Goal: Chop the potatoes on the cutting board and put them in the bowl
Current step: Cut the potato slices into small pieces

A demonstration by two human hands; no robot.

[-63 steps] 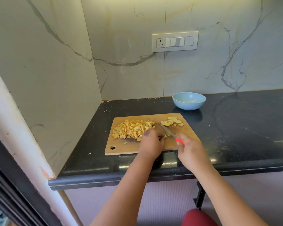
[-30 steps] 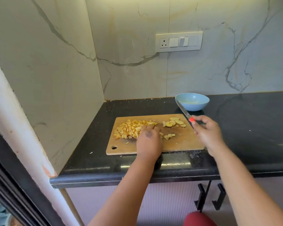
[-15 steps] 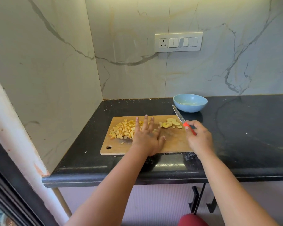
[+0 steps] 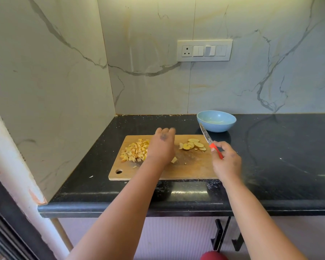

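A wooden cutting board (image 4: pixel 191 171) lies on the black counter. A heap of diced potato (image 4: pixel 134 152) covers its left part, and a few round potato slices (image 4: pixel 192 145) lie at its far right. My left hand (image 4: pixel 162 147) reaches over the middle of the board beside the heap, fingers pointing away and blurred. My right hand (image 4: pixel 226 162) grips the red handle of a knife (image 4: pixel 207 138) at the board's right edge, blade pointing up toward the bowl. The light blue bowl (image 4: pixel 216 121) stands behind the board's right corner.
The black counter (image 4: pixel 280 156) runs to the right, with marble walls at the left and back. A switch panel (image 4: pixel 204 50) sits on the back wall. Cabinet handles (image 4: pixel 219 235) hang below the counter edge.
My right hand lifted the knife off the board and swung it to the right edge, blade up. My left hand slid forward across the board beside the diced heap.
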